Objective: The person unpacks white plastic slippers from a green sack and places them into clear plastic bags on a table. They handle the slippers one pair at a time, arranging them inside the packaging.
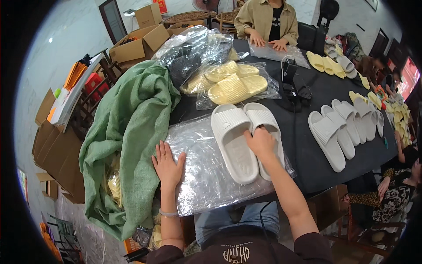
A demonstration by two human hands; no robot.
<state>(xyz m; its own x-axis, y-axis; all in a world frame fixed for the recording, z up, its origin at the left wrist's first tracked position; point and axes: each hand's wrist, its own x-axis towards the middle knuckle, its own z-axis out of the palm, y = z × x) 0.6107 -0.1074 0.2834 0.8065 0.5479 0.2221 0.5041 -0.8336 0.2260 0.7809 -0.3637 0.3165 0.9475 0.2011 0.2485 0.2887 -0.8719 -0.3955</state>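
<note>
A pair of white slide slippers lies side by side, toes away from me, over the right part of a stack of clear plastic bags. My right hand reaches in at their straps, fingers tucked into the right slipper and thumb by the left one, gripping the pair where they meet. Its fingertips are partly hidden. Flat and with fingers spread, my left hand rests at the left edge of the bags, beside a green cloth.
Bagged yellow slippers sit just beyond the pair. A row of white slippers stands at the right, past a black charger with cables. Across the table, another person's hands touch a clear bag. Cardboard boxes are at the back left.
</note>
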